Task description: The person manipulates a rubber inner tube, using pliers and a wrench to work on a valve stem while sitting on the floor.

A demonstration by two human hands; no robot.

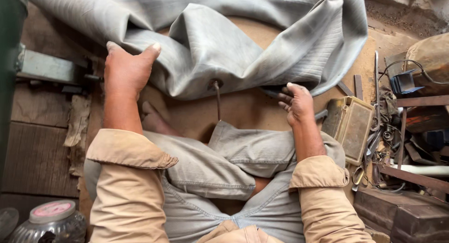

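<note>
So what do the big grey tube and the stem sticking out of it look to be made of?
The grey tube looks like matte rubber: limp folds, fine moulded ribs. The stem seems to be dull, tarnished metal, thin and rigid. The left hand presses on the tube.

We are looking at a pale grey rubber inner tube (220, 42) showing fine ribbed lines across its surface, with a dark metal valve stem (217, 100) hanging from it. We are wearing tan sleeves (128, 187) and faded grey-blue trousers (220, 173). We are sitting on a dusty brown floor (243, 110). We are seeing an olive-yellow tin box (351, 126), a clear jar with a pink lid (52, 211), and a blue-black tool (403, 82) among rusty brown scraps.
</note>
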